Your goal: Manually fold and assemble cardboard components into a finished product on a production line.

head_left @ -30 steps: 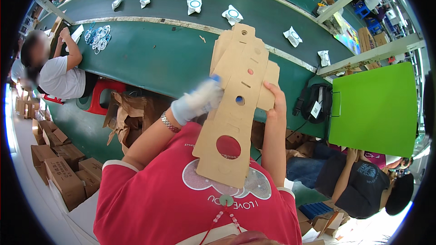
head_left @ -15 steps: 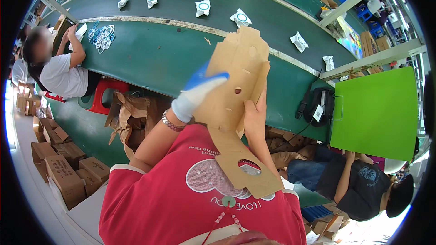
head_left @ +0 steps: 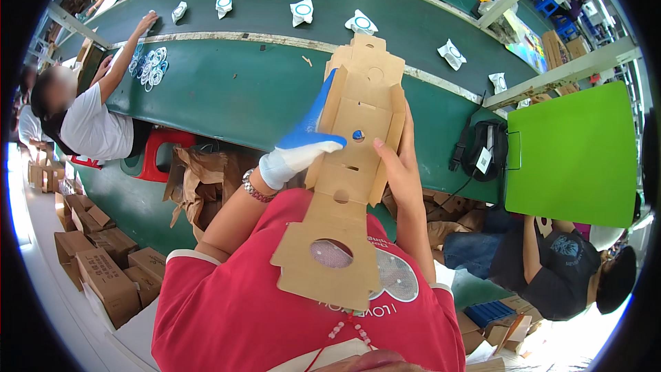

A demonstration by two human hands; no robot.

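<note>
Between my hands is a brown cardboard box blank (head_left: 348, 179), partly folded, with both long side flaps raised. Small holes run down its middle panel, and a larger round cutout shows in the lower flap that hangs before my red shirt. My left hand (head_left: 306, 141), in a blue and white glove, grips the left side flap, its thumb lying over the inside. Bare, my right hand (head_left: 403, 165) holds the right side flap, thumb inside and the other fingers hidden behind the card.
A dark belt (head_left: 261, 10) carrying several white wrapped packets (head_left: 301, 12) runs beyond the green table (head_left: 241, 89). Blue and white rings (head_left: 153, 69) lie at the left by a seated co-worker (head_left: 93, 120). A black bag (head_left: 487, 151) and green board (head_left: 571, 158) are at right.
The blank has turned to face me and its left flap now stands up. My left hand has moved onto that flap. The left co-worker's arm has stretched out toward the belt.
</note>
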